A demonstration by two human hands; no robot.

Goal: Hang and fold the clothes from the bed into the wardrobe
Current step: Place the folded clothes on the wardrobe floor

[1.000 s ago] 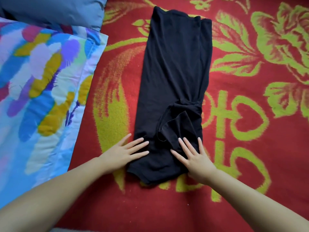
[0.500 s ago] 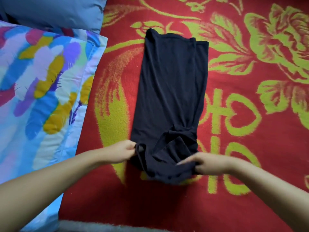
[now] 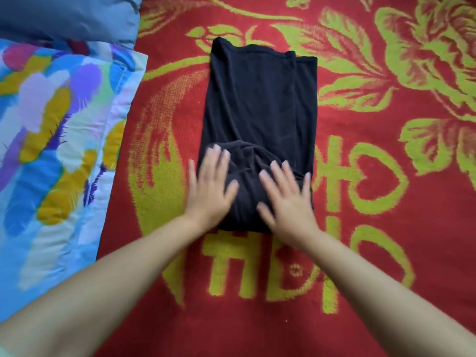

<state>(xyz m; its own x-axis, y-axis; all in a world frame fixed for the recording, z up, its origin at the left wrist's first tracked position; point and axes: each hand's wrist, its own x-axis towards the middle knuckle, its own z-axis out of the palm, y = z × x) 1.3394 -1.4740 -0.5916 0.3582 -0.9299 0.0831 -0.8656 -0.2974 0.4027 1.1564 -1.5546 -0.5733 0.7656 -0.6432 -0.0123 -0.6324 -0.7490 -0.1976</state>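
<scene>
A black garment [image 3: 260,106] lies lengthwise on the red and green blanket [image 3: 386,228] that covers the bed, its near end folded up over itself into a thick layer. Both hands are flat on that folded part: the left hand [image 3: 210,186] with fingers straight and spread near the left edge, the right hand [image 3: 288,199] likewise spread near the right edge, neither gripping. A multicoloured pillow [image 3: 51,150] lies to the left, with a blue pillow [image 3: 69,16] behind it.
</scene>
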